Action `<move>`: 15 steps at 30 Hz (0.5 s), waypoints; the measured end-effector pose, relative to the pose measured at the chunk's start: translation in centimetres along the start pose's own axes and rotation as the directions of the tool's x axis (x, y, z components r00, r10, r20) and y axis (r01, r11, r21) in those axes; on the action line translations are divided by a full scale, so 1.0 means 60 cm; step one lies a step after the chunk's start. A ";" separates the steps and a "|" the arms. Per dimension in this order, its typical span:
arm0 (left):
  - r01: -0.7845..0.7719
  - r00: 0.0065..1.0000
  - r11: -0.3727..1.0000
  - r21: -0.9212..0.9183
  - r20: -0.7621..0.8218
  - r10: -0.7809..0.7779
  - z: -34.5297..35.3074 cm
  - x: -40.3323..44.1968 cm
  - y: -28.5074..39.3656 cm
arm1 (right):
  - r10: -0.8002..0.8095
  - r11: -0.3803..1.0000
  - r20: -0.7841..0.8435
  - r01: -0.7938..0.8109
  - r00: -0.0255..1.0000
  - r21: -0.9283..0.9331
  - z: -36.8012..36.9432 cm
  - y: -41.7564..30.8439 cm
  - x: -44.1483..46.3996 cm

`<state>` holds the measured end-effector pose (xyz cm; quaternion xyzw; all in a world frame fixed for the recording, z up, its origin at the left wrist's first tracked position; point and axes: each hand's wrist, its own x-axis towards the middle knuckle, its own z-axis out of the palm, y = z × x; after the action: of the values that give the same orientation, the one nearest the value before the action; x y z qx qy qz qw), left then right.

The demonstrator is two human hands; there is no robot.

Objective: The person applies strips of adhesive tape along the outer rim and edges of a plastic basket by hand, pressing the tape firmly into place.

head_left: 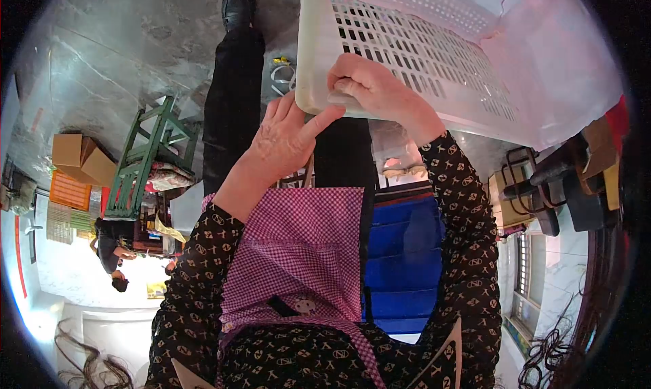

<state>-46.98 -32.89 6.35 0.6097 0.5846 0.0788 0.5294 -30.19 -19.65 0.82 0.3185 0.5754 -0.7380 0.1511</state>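
Observation:
A large white plastic basket with a slotted bottom fills the upper right. My left hand is at its near left corner, the fingers against the outer side and the thumb stretched along the near edge, with the corner between them. Just right of it, my right hand is over the near rim, its fingers curled and the thumb pressed to the forefinger. A small pale, translucent piece seems to show at these fingertips, but it is too indistinct to name. The two hands are close together.
A green wooden stool stands at the left near cardboard boxes and an orange crate. Another person is farther back at the left. Blue material lies beside my pink checked apron. Dark chairs are at the right.

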 end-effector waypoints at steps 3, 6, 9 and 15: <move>-0.006 1.000 1.000 0.011 -0.006 0.006 -0.005 -0.003 0.002 | 0.000 0.997 -0.049 0.004 0.999 0.080 0.002 -0.003 -0.008; 0.011 0.999 1.000 -0.020 -0.047 -0.012 -0.013 -0.007 0.003 | -0.011 0.993 -0.079 0.020 0.997 0.115 0.001 -0.002 -0.013; 0.031 0.996 0.999 -0.035 -0.085 -0.034 -0.020 -0.011 0.004 | -0.056 0.995 -0.072 0.062 0.996 0.083 0.000 -0.002 -0.018; 0.070 0.994 0.997 0.019 -0.088 -0.068 -0.022 -0.003 0.012 | -0.118 0.993 -0.061 0.120 0.991 0.018 0.000 -0.003 -0.017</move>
<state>-47.52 -32.09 7.56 0.5910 0.6288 0.0804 0.4989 -29.51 -19.77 1.60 0.3073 0.5896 -0.7420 0.0859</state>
